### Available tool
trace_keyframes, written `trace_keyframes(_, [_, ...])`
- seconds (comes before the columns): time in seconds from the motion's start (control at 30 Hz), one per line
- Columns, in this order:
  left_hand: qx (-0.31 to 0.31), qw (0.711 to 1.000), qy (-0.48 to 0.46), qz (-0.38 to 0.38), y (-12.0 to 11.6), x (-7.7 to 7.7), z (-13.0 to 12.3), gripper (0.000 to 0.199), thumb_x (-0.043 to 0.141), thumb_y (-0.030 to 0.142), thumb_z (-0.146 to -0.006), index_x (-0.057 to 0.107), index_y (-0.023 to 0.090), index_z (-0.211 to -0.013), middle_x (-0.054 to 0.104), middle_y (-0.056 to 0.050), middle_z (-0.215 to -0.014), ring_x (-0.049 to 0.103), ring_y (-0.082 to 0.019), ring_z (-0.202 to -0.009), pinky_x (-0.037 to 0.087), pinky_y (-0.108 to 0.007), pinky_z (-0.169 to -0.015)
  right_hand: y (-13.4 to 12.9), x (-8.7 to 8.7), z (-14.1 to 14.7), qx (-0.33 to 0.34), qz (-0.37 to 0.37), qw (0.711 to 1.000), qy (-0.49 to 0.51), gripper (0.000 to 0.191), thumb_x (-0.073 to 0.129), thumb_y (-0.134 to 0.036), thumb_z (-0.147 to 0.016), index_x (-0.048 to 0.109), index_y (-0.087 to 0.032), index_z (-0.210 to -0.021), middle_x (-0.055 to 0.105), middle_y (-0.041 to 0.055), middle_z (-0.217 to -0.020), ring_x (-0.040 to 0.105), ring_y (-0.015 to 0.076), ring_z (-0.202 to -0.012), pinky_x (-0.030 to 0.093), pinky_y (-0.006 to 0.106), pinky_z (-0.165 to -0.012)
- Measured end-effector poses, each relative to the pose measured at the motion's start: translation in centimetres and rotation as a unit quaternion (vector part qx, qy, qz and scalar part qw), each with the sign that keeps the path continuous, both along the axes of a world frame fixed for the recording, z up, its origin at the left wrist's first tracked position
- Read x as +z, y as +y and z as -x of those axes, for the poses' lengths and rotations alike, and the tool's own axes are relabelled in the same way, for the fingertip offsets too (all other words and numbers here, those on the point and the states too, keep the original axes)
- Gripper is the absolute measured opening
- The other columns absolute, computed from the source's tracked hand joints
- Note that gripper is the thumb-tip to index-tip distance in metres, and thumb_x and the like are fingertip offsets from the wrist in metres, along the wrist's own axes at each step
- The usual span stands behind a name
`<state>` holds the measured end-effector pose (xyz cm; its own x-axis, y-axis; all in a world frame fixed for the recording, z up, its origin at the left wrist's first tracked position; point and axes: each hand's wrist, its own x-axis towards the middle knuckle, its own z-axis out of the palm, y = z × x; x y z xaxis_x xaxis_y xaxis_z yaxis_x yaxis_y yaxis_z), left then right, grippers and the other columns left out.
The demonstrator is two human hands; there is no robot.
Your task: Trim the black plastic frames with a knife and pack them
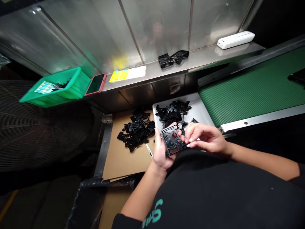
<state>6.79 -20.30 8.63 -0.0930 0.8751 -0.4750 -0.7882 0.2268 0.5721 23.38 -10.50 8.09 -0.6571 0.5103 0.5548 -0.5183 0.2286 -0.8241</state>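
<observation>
Two bare hands and one black frame [172,140], close before the dark shirt.
Fingers of left hand [163,156] grip the frame, its broad face up, long axis running from far-left to near-right; fingers of right hand [209,140] are pinched at its right edge, over something too small to tell. Brown cardboard [119,163] shows between the black pile [137,130] and the left metal edge [101,159]; beside it, white tray [199,108] carries more parts [171,111]. Beyond are green belt [257,86] and steel shelf [200,60].
</observation>
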Motion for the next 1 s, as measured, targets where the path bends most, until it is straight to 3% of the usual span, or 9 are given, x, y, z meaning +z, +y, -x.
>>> trace_keyframes(0.2, [0.011, 1.0, 0.002, -0.008, -0.7, 0.5, -0.1, 0.067, 0.03, 0.073, -0.104, 0.07, 0.026, -0.13, 0.077, -0.012, -0.103, 0.076, -0.033, -0.103, 0.067, -0.051, -0.09, -0.5, -0.2, 0.3, -0.002, 0.029, 1.0, -0.007, 0.012, 0.08, -0.012, -0.094, 0.076, -0.022, -0.096, 0.076, 0.0043, -0.094, 0.075, 0.0198, -0.092, 0.065, 0.043, -0.093])
trace_keyframes(0.4, [-0.004, 0.999, -0.031, -0.028, -0.7, 0.1, -0.3, 0.065, 0.034, 0.072, -0.105, 0.071, 0.024, -0.13, 0.075, -0.01, -0.096, 0.075, -0.029, -0.095, 0.067, -0.05, -0.089, -0.8, -0.2, 0.9, -0.057, 0.146, 0.988, -0.014, 0.011, 0.077, -0.019, -0.099, 0.069, -0.022, -0.093, 0.07, 0.0022, -0.092, 0.076, 0.0168, -0.074, 0.065, 0.03, -0.058])
trace_keyframes(0.63, [-0.032, 0.997, -0.059, -0.032, -0.3, 0.0, -0.7, 0.069, 0.031, 0.07, -0.107, 0.073, 0.017, -0.123, 0.075, -0.012, -0.093, 0.074, -0.025, -0.084, 0.067, -0.044, -0.083, -0.1, 0.5, 2.0, -0.069, 0.206, 0.975, -0.049, 0.021, 0.083, -0.029, -0.095, 0.063, -0.021, -0.09, 0.065, 0.0007, -0.098, 0.072, 0.0143, -0.062, 0.06, 0.026, -0.038])
trace_keyframes(0.87, [-0.038, 0.998, -0.041, -0.038, 0.0, -0.5, -0.9, 0.068, 0.039, 0.073, -0.104, 0.07, 0.017, -0.126, 0.075, -0.012, -0.093, 0.075, -0.027, -0.088, 0.065, -0.048, -0.091, 0.0, 0.7, 1.7, -0.068, 0.213, 0.97, -0.092, 0.028, 0.084, -0.038, -0.093, 0.06, -0.023, -0.088, 0.068, 0.0017, -0.098, 0.069, 0.0138, -0.06, 0.059, 0.026, -0.037])
trace_keyframes(1.0, [-0.031, 0.999, -0.024, -0.022, 0.1, -0.5, -0.9, 0.069, 0.042, 0.074, -0.102, 0.066, 0.022, -0.14, 0.076, -0.01, -0.093, 0.075, -0.026, -0.082, 0.067, -0.046, -0.085, 0.1, 0.3, 1.7, -0.065, 0.214, 0.968, -0.11, 0.029, 0.084, -0.04, -0.093, 0.06, -0.023, -0.088, 0.066, 0.0005, -0.095, 0.068, 0.013, -0.058, 0.056, 0.024, -0.036])
